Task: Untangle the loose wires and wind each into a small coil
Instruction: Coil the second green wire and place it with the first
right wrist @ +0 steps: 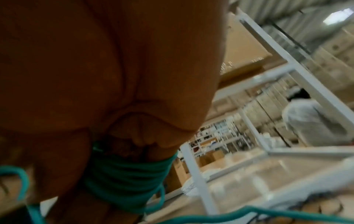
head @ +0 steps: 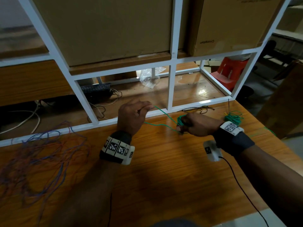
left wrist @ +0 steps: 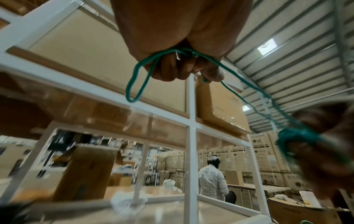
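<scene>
Over the wooden table (head: 164, 161), we're mid-wind on the thin green wire (head: 161, 125).
Right hand (head: 195, 125) grips its coil, left hand (head: 132, 115) pinches the slack; next wrap probably needs tension.

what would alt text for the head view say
Over a wooden table, the left hand pinches a green wire running to a small coil wound on the right hand. A tangle of red and blue wires lies at left.

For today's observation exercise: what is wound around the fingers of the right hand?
Turns of green wire wrap the fingers of the right hand as a small coil, its free length running to the left hand, which pinches it. The fingertips and the coil's start are covered.
</scene>
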